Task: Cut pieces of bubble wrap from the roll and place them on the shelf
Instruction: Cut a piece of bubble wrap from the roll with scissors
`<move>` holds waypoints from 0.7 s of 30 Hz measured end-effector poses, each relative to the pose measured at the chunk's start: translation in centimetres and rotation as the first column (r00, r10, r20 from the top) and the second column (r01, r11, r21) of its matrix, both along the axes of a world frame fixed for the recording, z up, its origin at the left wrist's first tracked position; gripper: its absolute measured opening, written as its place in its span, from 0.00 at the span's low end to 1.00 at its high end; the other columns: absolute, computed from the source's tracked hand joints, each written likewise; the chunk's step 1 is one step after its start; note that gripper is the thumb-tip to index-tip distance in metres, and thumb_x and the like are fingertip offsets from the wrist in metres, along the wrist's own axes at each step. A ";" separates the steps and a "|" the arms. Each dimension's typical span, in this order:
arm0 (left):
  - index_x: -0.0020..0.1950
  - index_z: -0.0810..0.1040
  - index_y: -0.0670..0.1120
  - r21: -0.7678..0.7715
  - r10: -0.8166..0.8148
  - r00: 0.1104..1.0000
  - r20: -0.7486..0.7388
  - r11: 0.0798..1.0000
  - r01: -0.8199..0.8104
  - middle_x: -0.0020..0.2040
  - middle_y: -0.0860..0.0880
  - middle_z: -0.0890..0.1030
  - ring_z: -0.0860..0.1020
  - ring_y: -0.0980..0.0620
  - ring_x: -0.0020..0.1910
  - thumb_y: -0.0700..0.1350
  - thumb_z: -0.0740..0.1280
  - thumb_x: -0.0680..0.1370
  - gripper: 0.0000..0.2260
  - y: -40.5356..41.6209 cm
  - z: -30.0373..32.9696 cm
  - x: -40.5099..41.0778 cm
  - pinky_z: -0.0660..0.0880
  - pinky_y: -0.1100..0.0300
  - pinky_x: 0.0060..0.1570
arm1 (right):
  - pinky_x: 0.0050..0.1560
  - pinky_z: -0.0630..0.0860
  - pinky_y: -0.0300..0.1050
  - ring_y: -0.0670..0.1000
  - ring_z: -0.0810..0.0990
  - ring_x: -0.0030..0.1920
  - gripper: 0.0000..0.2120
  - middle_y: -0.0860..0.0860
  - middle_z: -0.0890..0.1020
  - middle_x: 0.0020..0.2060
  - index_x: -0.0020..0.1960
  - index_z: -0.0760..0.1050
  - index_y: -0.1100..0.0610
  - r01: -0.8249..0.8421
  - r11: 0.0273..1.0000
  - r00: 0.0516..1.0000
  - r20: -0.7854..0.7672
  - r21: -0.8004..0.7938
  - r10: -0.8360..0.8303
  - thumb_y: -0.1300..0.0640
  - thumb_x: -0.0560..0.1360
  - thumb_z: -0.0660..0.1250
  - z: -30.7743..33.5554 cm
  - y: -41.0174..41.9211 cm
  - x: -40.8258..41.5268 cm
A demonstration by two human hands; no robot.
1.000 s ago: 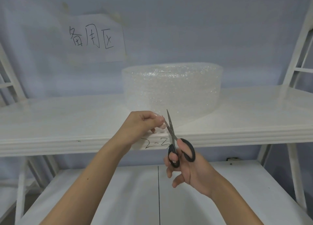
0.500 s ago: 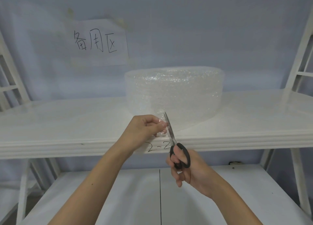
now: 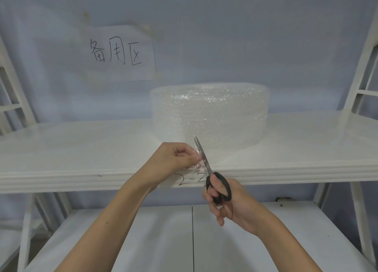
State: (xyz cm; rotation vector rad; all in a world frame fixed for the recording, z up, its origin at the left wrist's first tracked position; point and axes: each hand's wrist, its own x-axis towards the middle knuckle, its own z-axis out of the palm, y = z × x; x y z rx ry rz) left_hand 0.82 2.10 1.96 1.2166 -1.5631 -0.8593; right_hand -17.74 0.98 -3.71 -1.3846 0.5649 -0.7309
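A clear bubble wrap roll (image 3: pixel 210 114) lies flat on the white upper shelf (image 3: pixel 81 149). Its loose end runs forward to the shelf's front edge. My left hand (image 3: pixel 173 159) pinches that loose end (image 3: pixel 197 163) between thumb and fingers. My right hand (image 3: pixel 223 200) grips black-handled scissors (image 3: pixel 204 163) just right of my left hand. The blades point up and away and lie nearly closed in the wrap, right beside my left fingertips.
The shelf's front edge carries the handwritten mark "2-2" (image 3: pixel 191 179). A paper sign (image 3: pixel 118 52) with handwritten characters hangs on the pale wall behind. A lower white shelf (image 3: pixel 143 241) lies below my arms. White frame posts stand at both sides.
The scissor handles have closed together and the blades have moved further up into the wrap. My left hand has kept its pinch on the loose end. The view has shifted slightly.
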 end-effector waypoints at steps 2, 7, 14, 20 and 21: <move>0.40 0.83 0.45 -0.005 0.016 1.000 0.013 1.000 -0.016 0.35 0.51 0.84 0.78 0.60 0.34 0.46 0.72 0.76 0.07 0.1 0.1 -0.1 0.73 0.69 0.41 | 0.22 0.72 0.41 0.49 0.70 0.24 0.23 0.52 0.72 0.31 0.32 0.67 0.56 0.009 1.000 1.000 -0.005 -0.002 -0.009 0.37 0.65 0.69 0.0 0.1 0.0; 0.38 0.83 0.45 -0.017 0.098 0.995 -0.025 0.995 -0.098 0.34 0.50 0.84 0.76 0.56 0.34 0.54 0.65 0.79 0.17 0.0 0.2 -0.5 0.73 0.67 0.39 | 0.22 0.72 0.41 0.49 0.70 0.23 0.20 0.52 0.71 0.30 0.32 0.66 0.57 0.039 0.999 0.999 -0.011 -0.002 -0.039 0.41 0.69 0.66 0.0 0.3 0.3; 0.33 0.78 0.48 -0.074 0.115 0.993 -0.017 0.990 -0.116 0.30 0.53 0.80 0.75 0.55 0.34 0.45 0.65 0.81 0.15 -0.2 -0.2 -0.6 0.72 0.71 0.39 | 0.23 0.73 0.42 0.51 0.70 0.25 0.20 0.52 0.71 0.31 0.31 0.67 0.56 0.018 0.999 1.000 -0.011 0.034 -0.017 0.42 0.71 0.66 -0.1 0.2 0.2; 0.32 0.78 0.50 -0.095 0.099 0.995 -0.017 0.990 -0.100 0.32 0.52 0.79 0.79 0.52 0.42 0.44 0.65 0.81 0.17 -0.3 -0.4 -0.4 0.74 0.70 0.42 | 0.24 0.73 0.43 0.52 0.71 0.25 0.20 0.52 0.71 0.31 0.32 0.66 0.56 -0.008 0.999 1.000 -0.017 0.045 0.009 0.42 0.72 0.63 -0.4 0.4 0.1; 0.32 0.79 0.51 -0.094 0.087 0.996 -0.015 0.992 -0.088 0.33 0.51 0.79 0.79 0.53 0.42 0.44 0.65 0.81 0.17 -0.3 -0.4 -0.4 0.74 0.71 0.42 | 0.23 0.73 0.43 0.52 0.71 0.26 0.20 0.52 0.71 0.32 0.33 0.66 0.57 -0.012 0.999 1.000 -0.014 0.050 0.012 0.42 0.72 0.63 -0.3 0.4 0.2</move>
